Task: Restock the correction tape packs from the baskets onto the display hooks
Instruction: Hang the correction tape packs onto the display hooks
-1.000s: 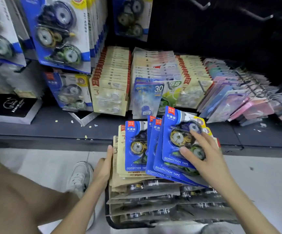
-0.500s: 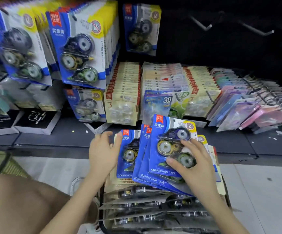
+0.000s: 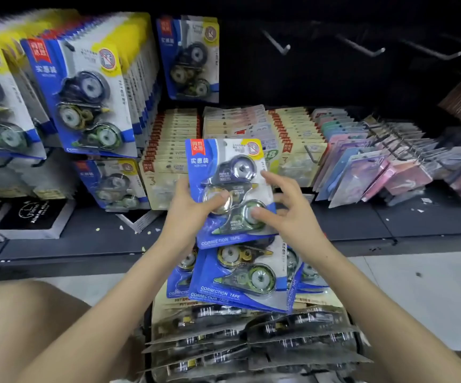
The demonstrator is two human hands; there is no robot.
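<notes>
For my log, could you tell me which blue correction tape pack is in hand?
The raised pack, held by left hand and right hand; other packs lie stacked or hang.

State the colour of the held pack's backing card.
The pack is blue and white, with a yellow corner; head view.

Pack (image 3: 232, 172) above stack (image 3: 240, 283) in basket (image 3: 147, 327); hung packs (image 3: 85, 100) upper L, hooks (image 3: 276, 42) upper R.

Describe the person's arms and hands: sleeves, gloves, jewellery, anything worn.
Both arms are bare: the left forearm and the right forearm show no sleeve as far as the frame's edge. The left hand and the right hand wear no gloves, and no ring, watch or bracelet shows on either wrist or on any visible finger.
</notes>
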